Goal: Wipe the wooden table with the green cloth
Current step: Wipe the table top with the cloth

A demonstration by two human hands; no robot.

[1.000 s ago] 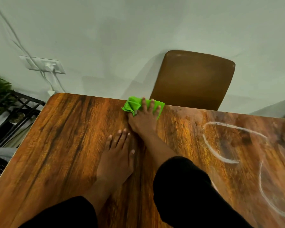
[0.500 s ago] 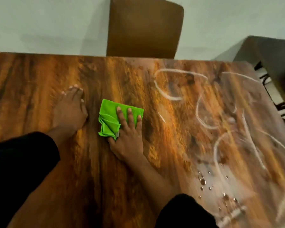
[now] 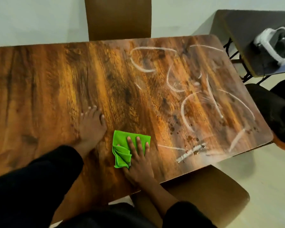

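The wooden table (image 3: 44, 89) fills most of the view. A folded green cloth (image 3: 122, 148) lies near its front edge, and my right hand (image 3: 139, 159) presses flat on it with fingers spread over its right half. My left hand (image 3: 92, 125) rests flat on the bare wood just left of the cloth, fingers apart, holding nothing. White smeared streaks (image 3: 186, 112) and small brown drops (image 3: 195, 148) cover the right half of the table, to the right of the cloth.
A brown chair back (image 3: 118, 17) stands behind the far edge; another brown chair (image 3: 209, 195) sits at the near right. A dark side table (image 3: 247, 37) with a white-rimmed device (image 3: 276, 45) is at the right. A seated person's dark clothing (image 3: 273, 112) shows by the right edge.
My right hand has dragged the cloth from the far edge back toward the near edge. The view has swung right, showing the streaked half of the table.
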